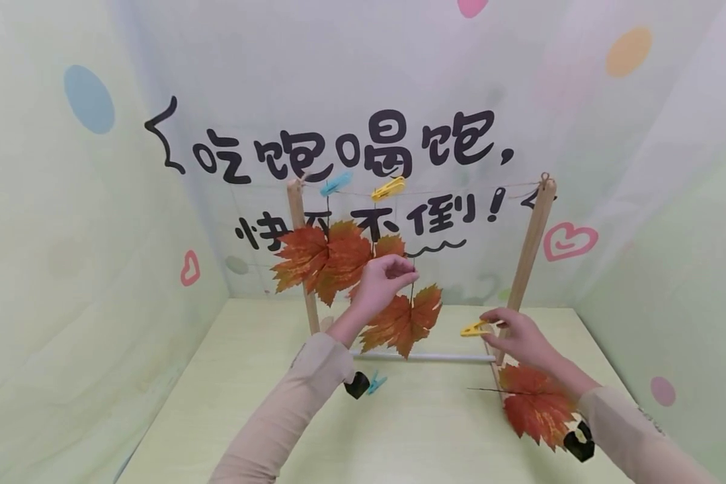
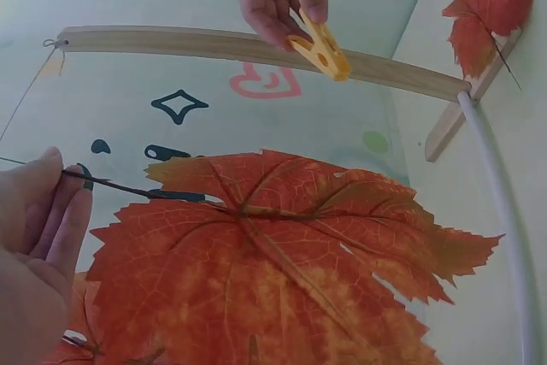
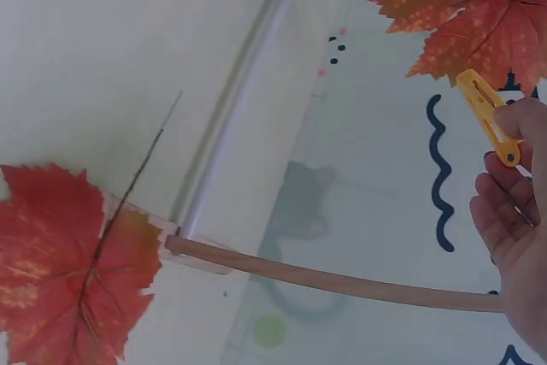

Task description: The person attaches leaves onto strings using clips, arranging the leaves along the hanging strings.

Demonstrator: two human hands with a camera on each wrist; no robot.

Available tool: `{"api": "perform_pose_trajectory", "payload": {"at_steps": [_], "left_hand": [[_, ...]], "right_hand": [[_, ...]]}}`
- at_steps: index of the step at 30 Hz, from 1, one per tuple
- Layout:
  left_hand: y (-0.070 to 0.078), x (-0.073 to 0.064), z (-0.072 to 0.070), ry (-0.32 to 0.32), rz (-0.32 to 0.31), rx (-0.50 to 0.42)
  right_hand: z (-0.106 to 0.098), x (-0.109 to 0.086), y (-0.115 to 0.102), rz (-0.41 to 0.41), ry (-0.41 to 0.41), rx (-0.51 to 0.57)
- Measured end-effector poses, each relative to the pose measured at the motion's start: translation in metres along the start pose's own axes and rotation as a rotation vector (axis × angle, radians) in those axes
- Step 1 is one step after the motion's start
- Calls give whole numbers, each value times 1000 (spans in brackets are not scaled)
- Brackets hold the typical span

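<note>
My left hand point(image 1: 382, 286) pinches the thin dark stem of an orange-red maple leaf point(image 1: 404, 321), which hangs below the fingers in front of the wooden frame. In the left wrist view the leaf point(image 2: 256, 262) spreads wide beside the fingertips. Lower and to the right, my right hand point(image 1: 523, 336) holds a yellow clothespin point(image 1: 474, 329) between thumb and fingers. On the string point(image 1: 460, 192) above, a blue clothespin point(image 1: 336, 183) and a yellow clothespin point(image 1: 389, 189) each hold a hanging leaf. The second hanging leaf is partly hidden behind my left hand.
Another red leaf point(image 1: 538, 407) lies on the table at the right, under my right forearm. A blue clothespin point(image 1: 376, 383) lies near my left sleeve. Wooden posts point(image 1: 529, 259) stand at both sides, joined low down by a white rod point(image 1: 435, 357).
</note>
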State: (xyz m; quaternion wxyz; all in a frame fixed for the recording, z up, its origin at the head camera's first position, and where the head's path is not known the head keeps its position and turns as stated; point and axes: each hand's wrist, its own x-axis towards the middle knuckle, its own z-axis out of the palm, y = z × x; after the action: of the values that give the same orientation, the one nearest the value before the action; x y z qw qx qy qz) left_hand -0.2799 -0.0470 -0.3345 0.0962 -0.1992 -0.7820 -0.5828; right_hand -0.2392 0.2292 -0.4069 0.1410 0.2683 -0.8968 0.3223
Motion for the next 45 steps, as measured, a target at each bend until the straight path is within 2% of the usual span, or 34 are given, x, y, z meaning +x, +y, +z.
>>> {"api": "perform_pose_trajectory", "payload": {"at_steps": [7,11,19,25,31,36,41,45], "left_hand": [[11,15,6,28,-21,-104],[17,23,10,38,-13,-124],[26,40,17,83,24,-164],[35,50,19,126,11,-187],[43,59,18,133,-25,-252],[51,63,18,159,-28,-314],[48,71,23,195,-7,-342],[47,76,26,220,-14,-349]], "right_hand": [[-29,13,-8,-90,79,-56],[-39,21,-10,-137,121,-68],[-55,36,-23,-172,162,-34],[-64,43,-29,-230,208,-37],[-72,48,-34,-257,226,-29],[-79,53,-38,-273,237,-31],[-85,59,-44,-266,241,-42],[-91,66,-51,-235,239,-40]]}}
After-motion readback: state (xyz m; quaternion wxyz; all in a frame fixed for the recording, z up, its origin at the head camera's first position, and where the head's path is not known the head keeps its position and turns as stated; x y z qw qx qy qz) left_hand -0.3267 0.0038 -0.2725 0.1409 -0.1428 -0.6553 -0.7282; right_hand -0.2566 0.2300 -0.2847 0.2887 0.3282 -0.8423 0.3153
